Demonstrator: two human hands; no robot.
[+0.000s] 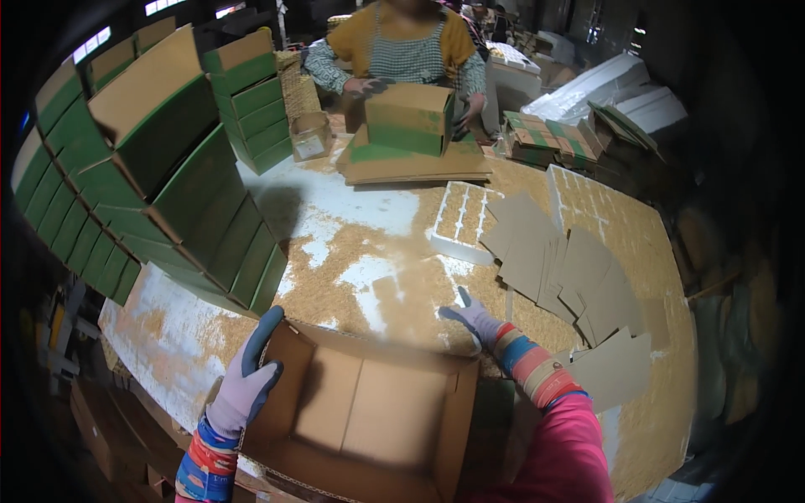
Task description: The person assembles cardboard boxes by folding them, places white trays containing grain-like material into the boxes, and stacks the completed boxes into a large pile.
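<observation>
Box [392, 411] against left hand [241, 387]

The left hand [243, 387] wears a pale lilac glove [228, 411] with dark blue-grey coating on the thumb and fingers. The right hand [476, 318] has a matching glove [485, 324], its digits likewise dark. Above the left wrist sits a patterned cuff [207, 463] in blue, red and tan. The right cuff [537, 366] has bands of blue, coral red and tan, with small dark marks. Beyond it runs a plain, bright pink sleeve [572, 448].
</observation>
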